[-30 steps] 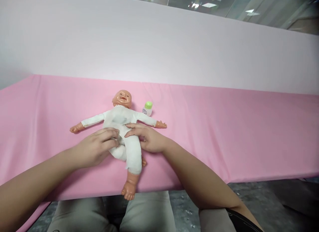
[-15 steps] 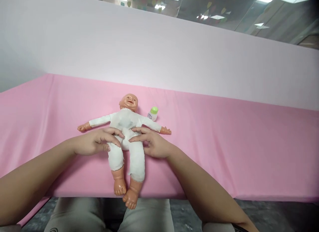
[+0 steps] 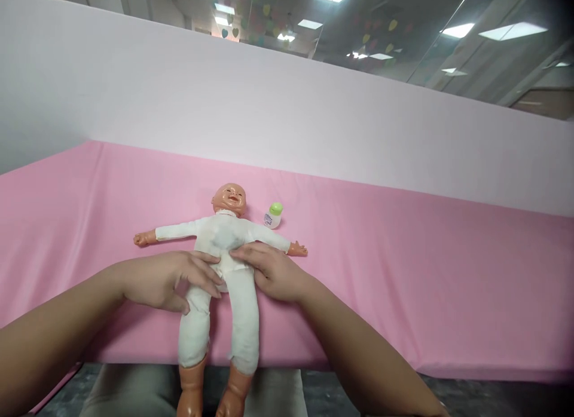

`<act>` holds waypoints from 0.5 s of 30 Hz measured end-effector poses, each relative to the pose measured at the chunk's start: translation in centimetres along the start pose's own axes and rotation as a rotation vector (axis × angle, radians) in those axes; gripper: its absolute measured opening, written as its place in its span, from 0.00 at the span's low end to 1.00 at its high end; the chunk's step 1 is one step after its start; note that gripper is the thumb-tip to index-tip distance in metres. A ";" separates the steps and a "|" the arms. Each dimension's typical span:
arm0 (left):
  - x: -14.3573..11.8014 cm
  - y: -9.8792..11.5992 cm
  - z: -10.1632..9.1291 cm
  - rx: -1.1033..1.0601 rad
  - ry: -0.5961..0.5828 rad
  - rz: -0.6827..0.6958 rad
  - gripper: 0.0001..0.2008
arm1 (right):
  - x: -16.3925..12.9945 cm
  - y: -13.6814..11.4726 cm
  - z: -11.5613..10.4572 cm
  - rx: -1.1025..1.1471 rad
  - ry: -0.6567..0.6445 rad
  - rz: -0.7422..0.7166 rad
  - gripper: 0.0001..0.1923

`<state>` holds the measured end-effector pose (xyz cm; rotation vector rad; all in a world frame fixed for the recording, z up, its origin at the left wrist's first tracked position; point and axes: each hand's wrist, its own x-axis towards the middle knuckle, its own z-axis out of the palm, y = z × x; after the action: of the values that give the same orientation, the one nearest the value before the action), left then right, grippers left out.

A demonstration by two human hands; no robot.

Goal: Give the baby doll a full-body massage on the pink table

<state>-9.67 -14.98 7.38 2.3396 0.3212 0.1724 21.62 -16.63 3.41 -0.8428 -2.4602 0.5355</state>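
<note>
The baby doll (image 3: 223, 238) lies face-up at frame centre, long axis running top to bottom, legs overhanging the pink surface (image 3: 403, 273). Left hand (image 3: 173, 281) and right hand (image 3: 269, 272), fingers spread, press its hips equally close.

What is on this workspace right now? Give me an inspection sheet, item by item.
Surface: table draped in pink cloth, front edge near the person's lap.
Job's things: baby doll in white clothing, lying face up, arms spread, legs stretched past the table edge.
Clutter: small white bottle with green cap, behind the doll's arm, near its head.
Grippers: left hand lies open on the doll's hip and thigh; right hand lies open on its other hip, fingers at the waist.
Cables: nothing seen.
Surroundings: pale backdrop panel behind the table; ceiling lights above.
</note>
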 end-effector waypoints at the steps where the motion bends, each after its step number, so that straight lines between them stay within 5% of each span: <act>1: -0.2 -0.3 -0.1 -0.033 0.027 0.005 0.29 | 0.0 0.3 0.1 0.043 0.040 0.004 0.42; 4: -0.3 -2.0 -0.5 -0.197 0.252 -0.011 0.20 | 0.3 1.2 0.3 0.171 0.190 0.076 0.36; 9: 3.8 -6.3 -2.5 -0.321 0.954 -0.266 0.12 | 3.5 3.5 0.8 0.299 0.511 0.322 0.18; 13: 9.6 -9.5 -5.6 -0.407 1.265 -0.339 0.18 | 9.6 7.0 1.1 0.412 0.690 0.380 0.27; 15: 12.2 -11.0 -6.8 -0.472 1.331 -0.353 0.22 | 12.7 8.9 1.3 0.593 0.799 0.471 0.33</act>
<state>-1.40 0.51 4.75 1.3586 1.1476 1.4412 16.16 -2.14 1.89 -1.0952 -1.2831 0.8314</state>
